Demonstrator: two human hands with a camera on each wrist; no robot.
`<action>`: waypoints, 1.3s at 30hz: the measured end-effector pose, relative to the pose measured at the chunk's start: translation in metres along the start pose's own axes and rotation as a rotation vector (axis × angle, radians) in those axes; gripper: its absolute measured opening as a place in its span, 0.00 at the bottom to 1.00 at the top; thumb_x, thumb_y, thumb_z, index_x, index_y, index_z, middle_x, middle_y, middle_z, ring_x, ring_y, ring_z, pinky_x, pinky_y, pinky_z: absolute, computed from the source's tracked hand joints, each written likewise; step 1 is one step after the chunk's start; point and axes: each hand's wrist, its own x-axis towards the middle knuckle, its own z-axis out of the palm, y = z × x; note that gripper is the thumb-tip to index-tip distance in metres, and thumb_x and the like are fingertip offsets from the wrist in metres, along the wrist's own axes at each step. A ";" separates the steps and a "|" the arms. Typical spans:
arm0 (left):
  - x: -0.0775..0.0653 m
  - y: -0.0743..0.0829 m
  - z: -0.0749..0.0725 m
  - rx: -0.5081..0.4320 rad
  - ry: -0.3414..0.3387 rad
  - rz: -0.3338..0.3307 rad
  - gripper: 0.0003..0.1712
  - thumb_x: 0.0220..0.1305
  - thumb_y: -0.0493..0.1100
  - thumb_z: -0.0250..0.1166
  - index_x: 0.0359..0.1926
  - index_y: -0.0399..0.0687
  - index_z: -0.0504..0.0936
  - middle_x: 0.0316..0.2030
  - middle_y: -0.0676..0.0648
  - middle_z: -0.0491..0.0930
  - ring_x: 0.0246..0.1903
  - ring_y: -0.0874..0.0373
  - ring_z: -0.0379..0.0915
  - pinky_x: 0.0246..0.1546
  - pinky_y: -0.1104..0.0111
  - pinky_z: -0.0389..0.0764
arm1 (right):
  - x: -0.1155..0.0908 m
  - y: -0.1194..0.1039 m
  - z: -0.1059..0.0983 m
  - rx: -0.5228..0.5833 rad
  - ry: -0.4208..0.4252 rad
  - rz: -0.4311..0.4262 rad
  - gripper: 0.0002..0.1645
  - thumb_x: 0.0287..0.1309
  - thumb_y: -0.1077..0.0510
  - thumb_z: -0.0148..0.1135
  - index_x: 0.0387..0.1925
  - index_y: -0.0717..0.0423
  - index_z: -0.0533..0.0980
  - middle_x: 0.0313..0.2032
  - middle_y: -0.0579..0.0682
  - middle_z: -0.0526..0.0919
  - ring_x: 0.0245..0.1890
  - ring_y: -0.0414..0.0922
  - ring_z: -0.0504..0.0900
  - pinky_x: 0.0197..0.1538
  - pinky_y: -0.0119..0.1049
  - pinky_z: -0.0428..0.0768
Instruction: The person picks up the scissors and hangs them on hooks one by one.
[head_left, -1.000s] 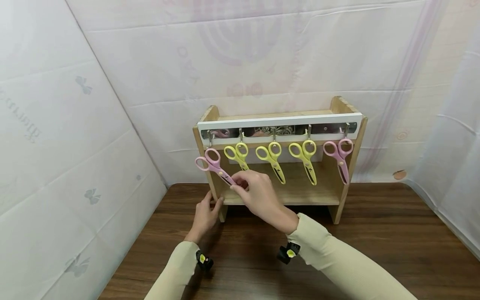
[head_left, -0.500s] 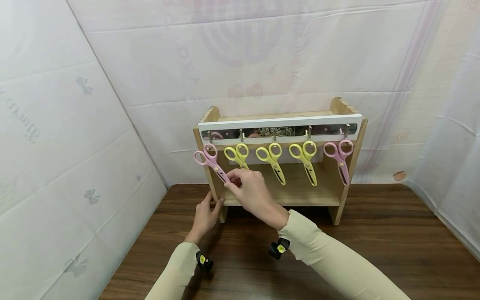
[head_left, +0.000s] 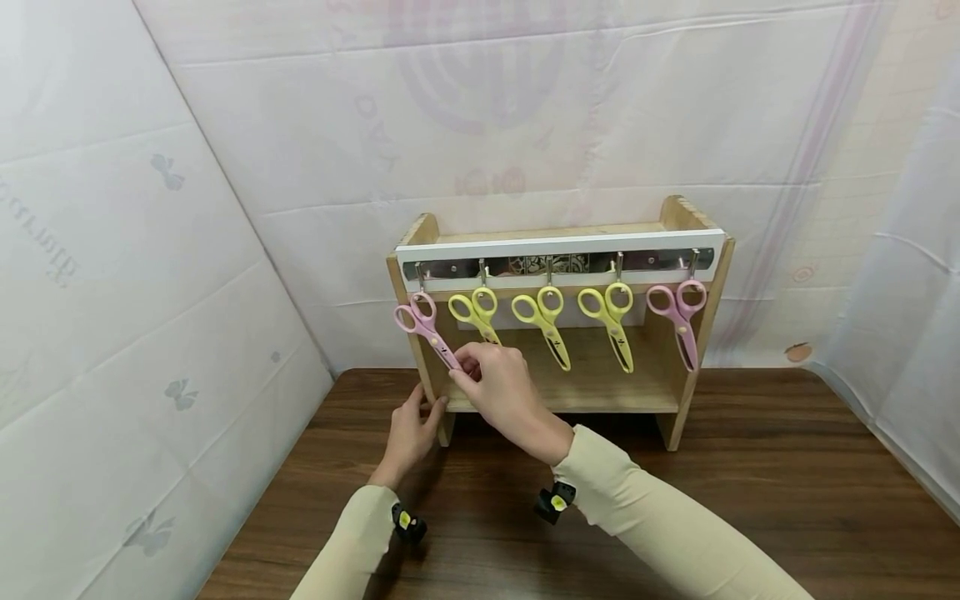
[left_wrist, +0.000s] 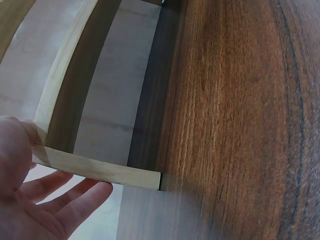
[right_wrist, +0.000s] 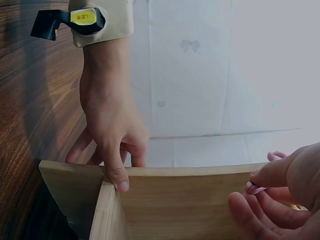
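Note:
In the head view my right hand [head_left: 504,390] pinches the blade end of pink scissors [head_left: 435,333]. Their upper loop sits at the leftmost hook; whether the hook passes through it is hard to tell. The right wrist view shows only a little of the pink scissors [right_wrist: 256,188] between thumb and fingers. My left hand [head_left: 408,433] holds the lower left side of a wooden shelf [head_left: 585,385], thumb on the inner side and fingers outside, as the left wrist view also shows with the hand [left_wrist: 45,200] around the side panel [left_wrist: 105,171].
Yellow scissors [head_left: 474,310], more yellow scissors [head_left: 543,317] and a third yellow pair [head_left: 611,317] hang from the metal hook strip [head_left: 487,267]. Pink scissors [head_left: 679,315] hang at the far right. The shelf stands on a brown wooden table [head_left: 780,467] before a sheeted wall [head_left: 337,150].
My right hand has shifted a little left, and the pink scissors have moved up and left, then slightly back right. The left hand stays on the shelf.

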 end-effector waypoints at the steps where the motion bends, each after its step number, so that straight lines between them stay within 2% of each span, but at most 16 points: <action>1: 0.000 0.000 0.000 0.000 -0.001 -0.002 0.24 0.76 0.43 0.62 0.67 0.37 0.72 0.54 0.33 0.83 0.51 0.38 0.83 0.45 0.49 0.88 | 0.000 0.000 0.000 -0.005 0.002 0.000 0.03 0.62 0.62 0.73 0.37 0.56 0.86 0.28 0.44 0.87 0.26 0.37 0.83 0.33 0.33 0.82; 10: 0.000 0.001 0.000 -0.020 -0.008 -0.005 0.23 0.77 0.43 0.61 0.67 0.37 0.73 0.52 0.33 0.83 0.50 0.39 0.83 0.45 0.50 0.88 | -0.002 0.005 0.010 -0.014 0.038 -0.016 0.02 0.64 0.63 0.70 0.38 0.54 0.83 0.28 0.42 0.86 0.27 0.35 0.83 0.32 0.30 0.81; 17: 0.000 0.001 0.000 -0.019 -0.018 -0.014 0.24 0.78 0.44 0.61 0.67 0.37 0.72 0.53 0.33 0.83 0.50 0.38 0.83 0.45 0.50 0.88 | -0.002 0.009 0.022 -0.050 0.077 -0.004 0.03 0.65 0.62 0.69 0.39 0.54 0.81 0.29 0.44 0.85 0.25 0.39 0.79 0.29 0.32 0.76; 26: 0.000 0.002 -0.001 -0.013 -0.028 -0.021 0.25 0.78 0.44 0.60 0.69 0.38 0.71 0.54 0.32 0.82 0.52 0.37 0.82 0.46 0.49 0.87 | 0.001 0.013 0.033 -0.055 0.110 -0.001 0.05 0.64 0.63 0.69 0.40 0.55 0.82 0.31 0.46 0.87 0.27 0.39 0.82 0.33 0.35 0.82; 35: 0.000 0.002 -0.001 -0.001 -0.028 -0.024 0.24 0.78 0.44 0.60 0.68 0.39 0.72 0.53 0.34 0.83 0.52 0.38 0.83 0.46 0.49 0.87 | 0.001 0.014 0.037 -0.031 0.093 0.018 0.07 0.63 0.63 0.70 0.42 0.55 0.82 0.32 0.47 0.87 0.30 0.45 0.86 0.32 0.39 0.82; 39: 0.000 0.002 -0.001 0.002 -0.028 -0.023 0.24 0.78 0.44 0.60 0.68 0.39 0.72 0.52 0.34 0.83 0.51 0.39 0.83 0.46 0.50 0.87 | 0.001 0.014 0.038 -0.025 0.093 0.009 0.07 0.63 0.64 0.70 0.42 0.56 0.82 0.32 0.48 0.87 0.30 0.45 0.86 0.31 0.37 0.80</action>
